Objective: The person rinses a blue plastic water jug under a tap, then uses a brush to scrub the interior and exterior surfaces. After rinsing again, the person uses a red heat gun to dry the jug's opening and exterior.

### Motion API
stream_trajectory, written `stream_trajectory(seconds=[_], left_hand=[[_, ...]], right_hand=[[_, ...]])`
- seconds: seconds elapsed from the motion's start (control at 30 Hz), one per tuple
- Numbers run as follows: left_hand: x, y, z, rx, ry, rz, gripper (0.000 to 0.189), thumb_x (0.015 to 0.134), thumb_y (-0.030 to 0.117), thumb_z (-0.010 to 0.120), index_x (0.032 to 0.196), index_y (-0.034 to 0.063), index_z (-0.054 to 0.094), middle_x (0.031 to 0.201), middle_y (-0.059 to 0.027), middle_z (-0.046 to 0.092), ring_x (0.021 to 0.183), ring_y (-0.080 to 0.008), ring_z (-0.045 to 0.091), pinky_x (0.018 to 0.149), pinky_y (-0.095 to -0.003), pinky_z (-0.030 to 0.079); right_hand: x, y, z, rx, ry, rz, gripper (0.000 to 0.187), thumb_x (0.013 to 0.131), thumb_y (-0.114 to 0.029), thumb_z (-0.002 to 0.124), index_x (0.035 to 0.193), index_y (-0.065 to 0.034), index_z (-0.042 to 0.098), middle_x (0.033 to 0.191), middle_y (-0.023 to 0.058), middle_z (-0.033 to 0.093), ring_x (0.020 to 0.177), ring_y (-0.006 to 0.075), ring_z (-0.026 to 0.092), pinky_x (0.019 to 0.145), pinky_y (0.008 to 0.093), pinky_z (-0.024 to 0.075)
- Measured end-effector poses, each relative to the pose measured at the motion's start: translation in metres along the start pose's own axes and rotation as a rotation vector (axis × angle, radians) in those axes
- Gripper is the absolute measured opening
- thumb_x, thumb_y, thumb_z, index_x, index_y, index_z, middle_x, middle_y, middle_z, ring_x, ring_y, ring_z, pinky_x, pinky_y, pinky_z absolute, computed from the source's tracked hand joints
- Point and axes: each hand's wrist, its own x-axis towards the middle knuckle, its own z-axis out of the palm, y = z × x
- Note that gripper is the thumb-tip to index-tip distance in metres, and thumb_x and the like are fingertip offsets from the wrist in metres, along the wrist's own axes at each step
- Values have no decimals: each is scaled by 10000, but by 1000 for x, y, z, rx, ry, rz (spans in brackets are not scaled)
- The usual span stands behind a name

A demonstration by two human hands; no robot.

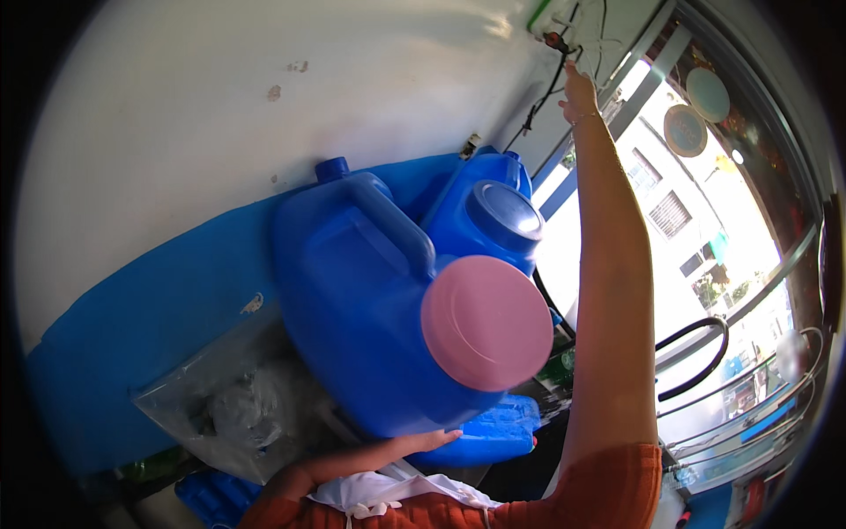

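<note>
My right arm stretches up towards the wall corner. There my right hand (580,92) reaches just below a black and orange plug (556,42), thumb apart from the forefinger. Whether the fingertip touches the plug or its cord is too small to tell. Low in front of my body, my left hand (429,441) lies along the underside of a big blue plastic jug (370,311). This jug has a moulded handle, a small blue cap and a wide pink lid (488,324). Its bulk leaves unclear whether the left fingers grip or merely touch it.
Behind stands another blue jug with a dark blue lid (505,215). A blue plastic container (492,433) lies below. Clear plastic bags (244,413) sit at left against the blue-and-white wall (165,165). Black cables (545,99) hang beside the window (674,198) at right.
</note>
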Motion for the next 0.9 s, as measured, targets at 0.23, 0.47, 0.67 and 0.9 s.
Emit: stream_trajectory(seconds=[0.23, 0.47, 0.67, 0.9], left_hand=[[0, -8, -16, 116, 49, 85, 854, 826, 460, 656, 1496, 84, 283, 1540, -300, 56, 1421, -502, 93, 1152, -551, 158], [-1, -6, -23, 123, 46, 104, 852, 825, 445, 662, 1493, 74, 286, 1540, -298, 58, 1421, -499, 100, 1152, -548, 160], [-4, -4, -22, 163, 80, 121, 850, 823, 432, 666, 1490, 66, 288, 1540, -297, 60, 1421, -496, 105, 1153, -545, 162], [-4, -3, -8, 534, 380, 305, 847, 822, 418, 671, 1487, 56, 291, 1540, -296, 62, 1421, -493, 111, 1154, -541, 164]], right_hand=[[50, 3, -3, 59, 41, -222, 692, 836, -414, 729, 1400, -118, 458, 1152, 31, 602, 1092, 192, 530, 837, 512, 417], [48, -6, 9, -383, 409, -551, 501, 819, -426, 738, 1077, 0, 686, 967, 121, 710, 851, 233, 659, 734, 371, 498], [11, -20, 19, -222, 167, -407, 363, 842, -311, 713, 1092, -52, 664, 1008, 112, 663, 858, 225, 637, 754, 359, 499], [-124, 7, -68, -699, 106, -863, 672, 866, -210, 638, 1417, 53, 358, 1428, 280, 415, 1356, 385, 368, 1124, 388, 284]])
